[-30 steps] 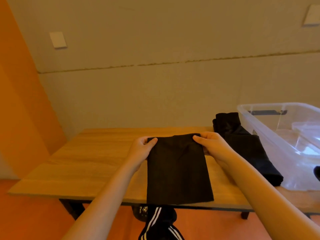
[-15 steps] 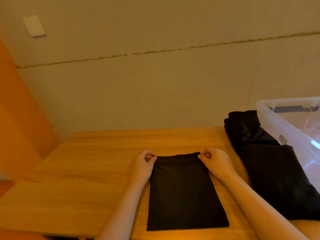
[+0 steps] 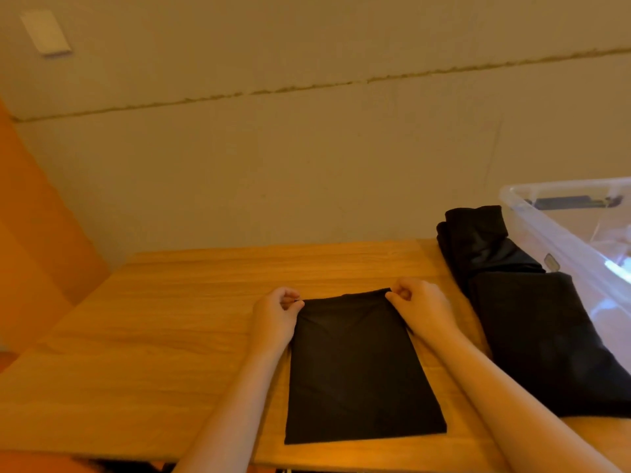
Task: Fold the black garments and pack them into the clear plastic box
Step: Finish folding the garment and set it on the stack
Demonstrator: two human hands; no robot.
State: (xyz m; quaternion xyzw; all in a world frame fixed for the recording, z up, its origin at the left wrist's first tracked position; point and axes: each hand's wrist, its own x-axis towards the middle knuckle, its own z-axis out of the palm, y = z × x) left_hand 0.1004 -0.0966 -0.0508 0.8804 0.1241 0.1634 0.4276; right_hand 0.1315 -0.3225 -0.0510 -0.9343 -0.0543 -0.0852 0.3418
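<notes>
Both hands, left (image 3: 275, 317) and right (image 3: 421, 307), pinch far corners of folded black garment (image 3: 358, 377) on table (image 3: 164, 336).

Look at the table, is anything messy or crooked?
A little. The other black garment beside the clear plastic box lies rumpled and slanted, bunched at its far end. The black garment both hands pinch, left hand and right hand, lies flat and neat on the table.

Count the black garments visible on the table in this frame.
2. One folded black garment lies flat mid-table, its far corners pinched by the left hand and right hand. A second black garment lies beside the clear plastic box. Others may be hidden.
</notes>
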